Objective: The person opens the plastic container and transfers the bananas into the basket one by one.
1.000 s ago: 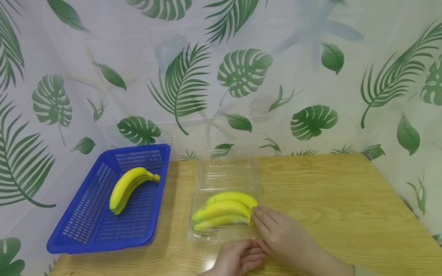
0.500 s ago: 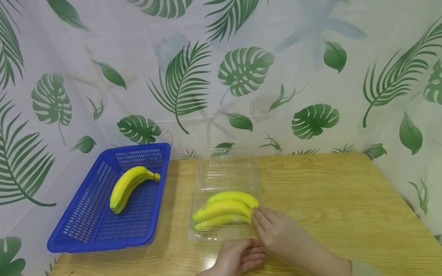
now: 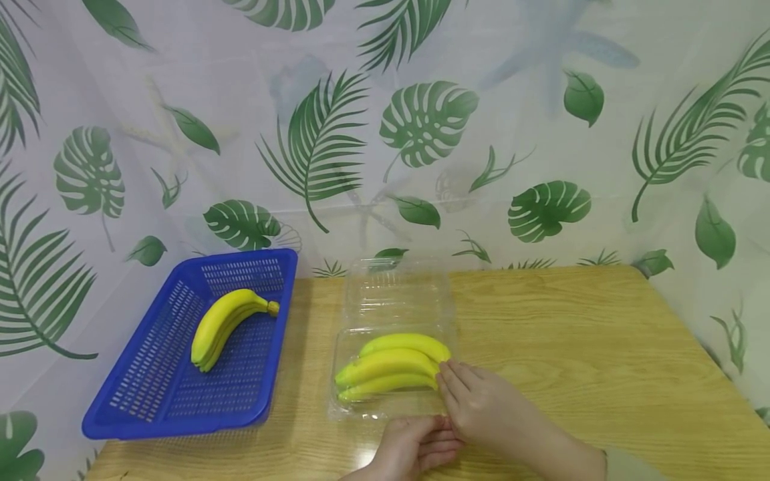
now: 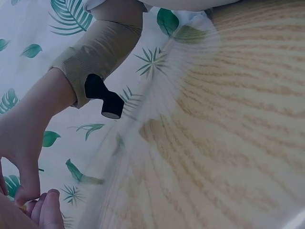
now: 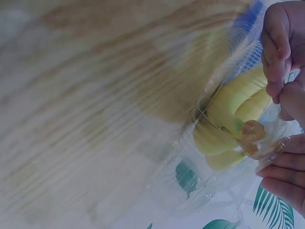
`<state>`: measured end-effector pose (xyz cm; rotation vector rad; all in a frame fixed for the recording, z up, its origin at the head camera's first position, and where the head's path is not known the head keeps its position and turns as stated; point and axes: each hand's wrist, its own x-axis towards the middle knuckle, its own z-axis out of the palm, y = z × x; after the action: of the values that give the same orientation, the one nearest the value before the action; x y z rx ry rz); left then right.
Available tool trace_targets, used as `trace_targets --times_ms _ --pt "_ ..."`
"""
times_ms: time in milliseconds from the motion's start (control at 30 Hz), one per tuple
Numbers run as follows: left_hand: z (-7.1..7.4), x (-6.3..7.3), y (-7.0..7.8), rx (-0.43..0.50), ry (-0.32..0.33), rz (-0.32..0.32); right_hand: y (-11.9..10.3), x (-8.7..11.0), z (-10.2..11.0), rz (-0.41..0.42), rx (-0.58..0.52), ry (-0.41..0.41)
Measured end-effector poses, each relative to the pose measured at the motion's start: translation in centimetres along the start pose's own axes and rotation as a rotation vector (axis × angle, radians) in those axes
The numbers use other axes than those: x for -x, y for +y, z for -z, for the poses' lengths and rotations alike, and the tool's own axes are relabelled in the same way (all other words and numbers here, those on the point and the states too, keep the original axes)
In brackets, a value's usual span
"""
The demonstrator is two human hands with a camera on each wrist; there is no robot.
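Observation:
A clear plastic clamshell box (image 3: 394,300) stands on the table with its lid raised at the back. In its base lies a bunch of yellow bananas (image 3: 391,364), stems toward the right. My right hand (image 3: 487,407) rests its straight fingers at the stem end; the right wrist view shows the brown stem tip (image 5: 252,136) beside those fingers (image 5: 283,174). In front of the box, my left hand (image 3: 412,444) is held with curled fingers, its thumb close to the right thumb. A tiny yellow spot (image 4: 23,208) shows between the hands; whether the left pinches anything is hidden.
On the left stands a blue perforated plastic basket (image 3: 273,374) with another banana bunch (image 3: 231,324) in it. The wooden table (image 3: 571,334) reaches to a leaf-printed curtain (image 3: 421,133) behind. A black band with a small camera (image 4: 102,95) is on the right sleeve.
The bunch in the box and both hands barely shift. The view itself moves slightly; the basket and its bananas stay in place.

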<state>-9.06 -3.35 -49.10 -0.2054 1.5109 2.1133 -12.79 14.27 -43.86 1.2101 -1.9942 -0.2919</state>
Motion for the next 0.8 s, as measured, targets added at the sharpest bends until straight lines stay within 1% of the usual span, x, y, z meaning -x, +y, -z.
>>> trace_targets --times_ms 133,200,333,400,500,667,800 --pt "0.18 0.05 0.09 0.006 0.004 -0.005 -0.30 -0.12 -0.42 -0.017 -0.008 0.029" --pt "0.22 0.08 0.15 0.010 0.008 -0.004 -0.35 -0.10 -0.45 -0.034 -0.038 0.036" --pt "0.16 0.06 0.36 0.015 0.012 0.006 -0.25 0.31 -0.40 -0.112 -0.124 0.038" --pt "0.06 0.04 0.45 0.013 0.012 0.011 -0.14 0.53 -0.28 -0.154 -0.164 0.026" --pt "-0.03 0.06 0.55 0.011 0.013 0.014 -0.14 0.68 -0.20 -0.194 -0.194 -0.004" --pt "-0.10 0.09 0.56 0.021 0.022 0.014 -0.29 0.65 0.05 -0.224 -0.190 -0.047" --pt "-0.28 0.01 0.41 0.036 0.053 0.015 -0.37 0.85 -0.24 -0.201 -0.156 -0.035"
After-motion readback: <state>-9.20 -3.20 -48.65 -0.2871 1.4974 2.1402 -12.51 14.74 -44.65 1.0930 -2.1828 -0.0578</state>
